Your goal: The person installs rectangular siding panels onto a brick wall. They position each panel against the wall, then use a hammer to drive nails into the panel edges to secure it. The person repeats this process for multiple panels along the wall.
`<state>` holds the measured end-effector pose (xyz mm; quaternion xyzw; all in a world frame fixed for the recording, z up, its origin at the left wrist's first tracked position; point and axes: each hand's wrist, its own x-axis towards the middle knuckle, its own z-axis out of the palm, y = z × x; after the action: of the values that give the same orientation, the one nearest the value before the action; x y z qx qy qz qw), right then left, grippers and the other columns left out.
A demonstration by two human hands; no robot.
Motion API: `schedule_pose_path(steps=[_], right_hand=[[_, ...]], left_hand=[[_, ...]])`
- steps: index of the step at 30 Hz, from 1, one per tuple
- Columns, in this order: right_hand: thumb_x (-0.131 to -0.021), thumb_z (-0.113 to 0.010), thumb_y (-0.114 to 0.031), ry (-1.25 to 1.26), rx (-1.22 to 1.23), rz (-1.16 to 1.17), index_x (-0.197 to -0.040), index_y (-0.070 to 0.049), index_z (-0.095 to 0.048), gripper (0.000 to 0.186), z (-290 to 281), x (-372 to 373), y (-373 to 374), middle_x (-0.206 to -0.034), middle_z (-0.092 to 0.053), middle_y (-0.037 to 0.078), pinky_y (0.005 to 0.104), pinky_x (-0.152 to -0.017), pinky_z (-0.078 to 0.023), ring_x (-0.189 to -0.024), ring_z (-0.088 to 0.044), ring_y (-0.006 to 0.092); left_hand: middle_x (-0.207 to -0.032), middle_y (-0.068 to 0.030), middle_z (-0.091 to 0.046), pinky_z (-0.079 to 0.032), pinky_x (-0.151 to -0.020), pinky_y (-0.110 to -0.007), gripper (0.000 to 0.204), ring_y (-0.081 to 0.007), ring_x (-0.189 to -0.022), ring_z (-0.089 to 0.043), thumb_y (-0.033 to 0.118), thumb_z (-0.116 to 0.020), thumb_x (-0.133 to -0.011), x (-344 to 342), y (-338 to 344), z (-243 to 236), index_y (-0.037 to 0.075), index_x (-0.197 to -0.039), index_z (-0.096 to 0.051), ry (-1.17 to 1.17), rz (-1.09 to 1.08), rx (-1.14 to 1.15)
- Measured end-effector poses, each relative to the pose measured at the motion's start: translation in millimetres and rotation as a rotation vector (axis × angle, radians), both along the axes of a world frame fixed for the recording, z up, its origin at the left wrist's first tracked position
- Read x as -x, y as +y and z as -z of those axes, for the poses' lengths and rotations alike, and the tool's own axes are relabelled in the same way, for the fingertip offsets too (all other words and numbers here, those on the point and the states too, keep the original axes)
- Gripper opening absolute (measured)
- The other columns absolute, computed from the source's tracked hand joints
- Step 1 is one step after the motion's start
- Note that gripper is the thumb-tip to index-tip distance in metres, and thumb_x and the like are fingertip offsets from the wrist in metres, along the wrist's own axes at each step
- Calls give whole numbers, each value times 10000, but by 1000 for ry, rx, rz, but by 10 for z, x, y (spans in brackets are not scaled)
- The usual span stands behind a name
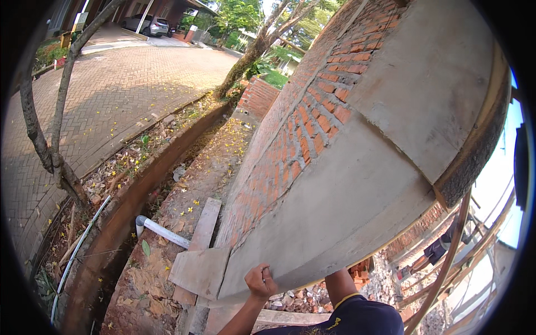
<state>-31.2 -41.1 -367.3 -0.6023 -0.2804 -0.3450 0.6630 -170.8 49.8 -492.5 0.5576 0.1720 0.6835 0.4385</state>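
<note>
Head view: A grey-plastered red brick wall (335,195) occupied the centre and right of the field. The left hand (261,282), bare, was positioned at the wall's lower edge, near its lower left corner. Its fingers were curled in to a narrow, fist-like form; whether they enclosed anything could not be determined. The right forearm (339,287) extended behind the same edge; the right hand was concealed, and its state could not be determined. Yellow lettering (334,322) marked the navy-blue fabric sleeve (363,318) with yellow trim; it was too small to read.

A flat grey rectangular board (200,272) lay against the wall's lower left corner, beside a narrow grey-brown plank (205,223). A white plastic pipe (166,233) with a grey elbow ran toward the plank. A pale wooden strip (498,78) followed the wall's right edge. Broken red brick rubble (298,300) lay beyond the lower edge. At lower right, another person (438,248) in dark shorts was partly visible.
</note>
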Motion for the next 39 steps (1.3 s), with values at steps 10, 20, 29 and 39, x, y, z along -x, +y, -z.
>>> schedule_pose_path(steps=[10, 20, 29, 39], right_hand=[[-907, -594, -172, 139, -77, -87, -1027, 4, -597, 213, 127, 131, 365, -857, -612, 58, 308, -657, -475, -771, -564, 131], [-892, -590, -121, 385, -322, -517, -1060, 0, -601, 207, 169, 398, 147, -894, -621, 59, 319, -687, -478, -811, -569, 129], [-911, -623, -350, 128, 200, -167, -951, 75, -596, 428, 256, 467, -243, -810, -611, 84, 330, -583, -472, -720, -582, 180], [-917, -626, -321, -80, 272, 191, -905, 54, -597, 376, 274, -196, -611, -773, -607, 79, 322, -553, -470, -673, -578, 170]], left_hand=[[-585, -110, -476, -338, -461, -352, 230, -229, -491, -493, 145, -422, -950, -14, 150, 62, -34, -864, -537, 110, 135, 63], [-721, -182, -596, -442, -566, -443, 181, -378, -635, -603, 153, -443, -979, 152, 264, -44, 18, -936, -555, 367, 222, 68], [-719, -235, -584, -431, -609, -494, 179, -458, -697, -581, 178, -489, -945, 2280, 136, 1279, 12, -881, -515, 693, 270, 406], [-670, -12, -535, -340, -509, -262, 226, -96, -555, -438, 184, -451, -959, 4778, 312, 2147, 20, -1035, -586, 734, 130, 1087]])
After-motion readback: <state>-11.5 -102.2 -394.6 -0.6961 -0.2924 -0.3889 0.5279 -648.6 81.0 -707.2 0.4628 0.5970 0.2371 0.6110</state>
